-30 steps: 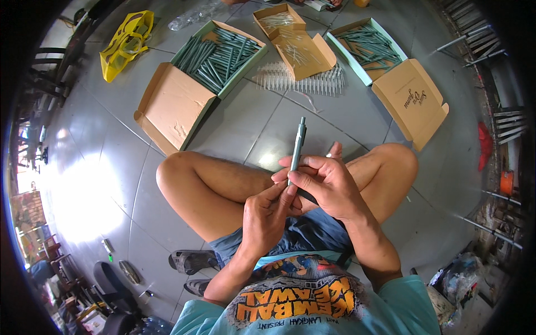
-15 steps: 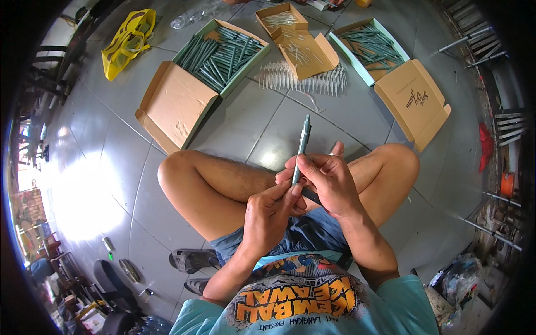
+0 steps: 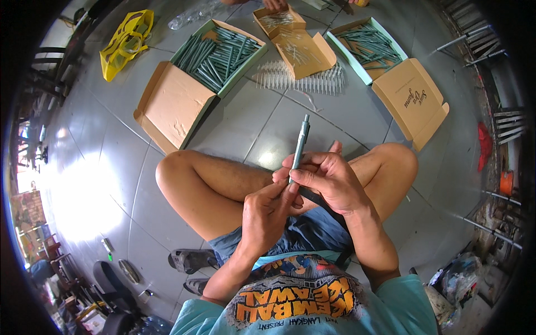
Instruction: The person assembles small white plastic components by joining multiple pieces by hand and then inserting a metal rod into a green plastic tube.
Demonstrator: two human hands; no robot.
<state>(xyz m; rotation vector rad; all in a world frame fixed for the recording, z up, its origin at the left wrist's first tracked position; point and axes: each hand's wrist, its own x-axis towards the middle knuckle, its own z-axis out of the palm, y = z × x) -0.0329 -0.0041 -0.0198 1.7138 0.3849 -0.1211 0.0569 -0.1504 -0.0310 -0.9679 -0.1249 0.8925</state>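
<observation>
Above my crossed legs, both hands hold one grey-green click pen [image 3: 301, 143], its push-button end pointing up and away from me. My left hand [image 3: 264, 214] pinches the lower end between thumb and fingers. Higher on the barrel, my right hand [image 3: 331, 180] grips it with thumb and forefinger. The pen's lowest tip is hidden by my fingers. Ahead on the left, an open box [image 3: 245, 66] is full of similar green pens. A second open box [image 3: 357, 66] at the right holds fewer of them.
Between the boxes, a small cardboard tray [image 3: 314, 68] with thin pale sticks rests by a row of clear spiky plastic pieces [image 3: 268, 78]. Another person's hand [image 3: 274, 4] reaches to its far end. A yellow bag [image 3: 124, 50] lies far left; sandals [image 3: 192, 261] sit by my left hip.
My right hand has slid slightly down the pen toward my left hand. At the far end, another person's hand has come to the small cardboard tray.
</observation>
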